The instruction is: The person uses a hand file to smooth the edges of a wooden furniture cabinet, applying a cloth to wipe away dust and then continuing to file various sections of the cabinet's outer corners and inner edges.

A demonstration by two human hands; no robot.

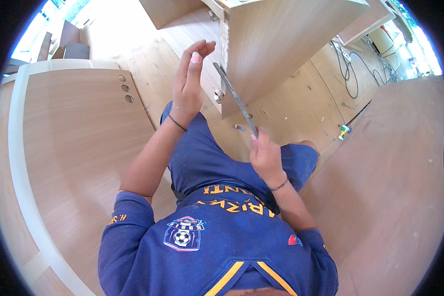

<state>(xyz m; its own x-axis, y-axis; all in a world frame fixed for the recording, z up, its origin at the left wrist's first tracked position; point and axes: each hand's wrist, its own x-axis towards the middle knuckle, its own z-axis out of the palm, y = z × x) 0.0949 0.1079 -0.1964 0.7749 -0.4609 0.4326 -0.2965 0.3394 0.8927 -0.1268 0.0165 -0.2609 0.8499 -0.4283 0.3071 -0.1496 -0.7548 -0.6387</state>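
My right hand [267, 157] is closed round the lower end of a long, narrow grey metal file [237, 98]. Its far tip reaches the edge of an upright wood-grain cabinet panel [276, 44]. That panel's narrow front edge looks pale and rough, with a metal hinge [218, 95] low on it. My left hand [189, 84] is raised just left of this edge, fingers stretched and a little bent, holding nothing that shows. Whether its fingertips touch the cabinet I cannot tell.
A large wood-grain panel with round holes [84, 163] stands at my left, another broad panel [394, 187] at my right. A small green-and-white container [344, 132] lies by the right panel. Black cables [348, 74] trail over the wooden floor [301, 108] at the far right.
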